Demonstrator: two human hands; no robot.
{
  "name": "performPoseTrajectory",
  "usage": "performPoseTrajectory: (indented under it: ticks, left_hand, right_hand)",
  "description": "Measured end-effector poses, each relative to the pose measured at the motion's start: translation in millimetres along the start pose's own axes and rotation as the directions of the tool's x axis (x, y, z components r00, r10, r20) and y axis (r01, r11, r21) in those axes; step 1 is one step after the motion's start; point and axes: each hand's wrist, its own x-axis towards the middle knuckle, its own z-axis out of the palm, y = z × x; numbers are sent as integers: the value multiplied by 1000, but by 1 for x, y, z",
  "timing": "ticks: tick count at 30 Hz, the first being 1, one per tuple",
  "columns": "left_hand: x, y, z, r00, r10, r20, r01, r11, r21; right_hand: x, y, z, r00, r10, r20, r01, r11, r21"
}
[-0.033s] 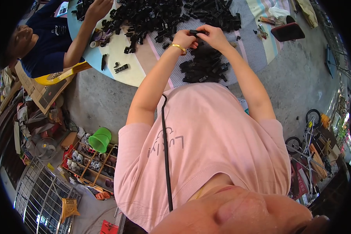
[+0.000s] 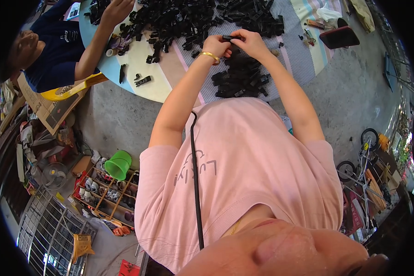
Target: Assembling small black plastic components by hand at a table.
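Observation:
Over the near part of the round table, my left hand (image 2: 215,46) and my right hand (image 2: 253,43) meet, both with fingers closed on one small black plastic part (image 2: 227,37). Its exact kind is too small to make out, and fingers cover much of it. Just below my hands, close to my body, lies a heap of similar black plastic parts (image 2: 241,80). Beyond them spreads a larger pile of black parts (image 2: 170,23). A few single black pieces (image 2: 143,81) rest apart to the left.
A co-worker's arm (image 2: 93,50) reaches over the table (image 2: 165,87) at the far left. On the right edge lie a dark red-rimmed phone-like object (image 2: 339,37) and white crumpled plastic (image 2: 329,14). A green bucket (image 2: 118,164) and a shoe rack (image 2: 108,193) stand on the floor.

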Motion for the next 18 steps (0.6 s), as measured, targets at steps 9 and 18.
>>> performPoseTrajectory:
  ticks: [9, 18]
  left_hand:
    - [-13, -3, -1, 894, 347, -282, -94, 762, 640]
    - [-21, -8, -7, 847, 478, -231, -151, 635, 758]
  right_hand:
    - [-9, -11, 3, 998, 30, -53, -28, 999, 32]
    - [-3, -10, 9, 986, -167, -23, 159, 965, -207]
